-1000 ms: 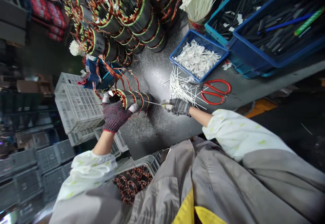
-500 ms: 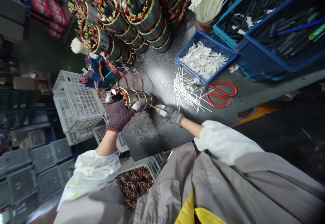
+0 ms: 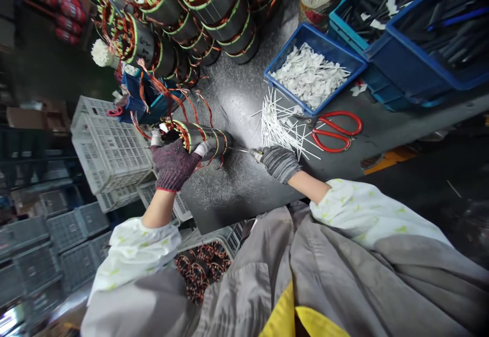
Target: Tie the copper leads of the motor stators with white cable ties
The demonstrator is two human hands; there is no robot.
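Observation:
A motor stator [image 3: 204, 142] with copper windings and green bands lies on its side on the dark speckled table [image 3: 237, 184]. My left hand [image 3: 173, 163], in a dark red knit glove, is wrapped round its left end. My right hand [image 3: 278, 162], in a grey glove, is closed on a thin white cable tie [image 3: 239, 149] that runs from the stator's right end to my fingers. Loose copper leads [image 3: 168, 97] trail up from the stator.
A pile of stators [image 3: 198, 16] stands at the back. Loose white ties [image 3: 278, 128], red-handled scissors [image 3: 336, 131] and a blue tray of white scraps [image 3: 311, 75] lie to the right. Larger blue bins [image 3: 420, 36] are at the far right, white crates [image 3: 110, 148] at the left.
My right hand moved in toward the stator half a second ago, then drew back to the right with the tie. The left hand kept its hold. The view shifted slightly.

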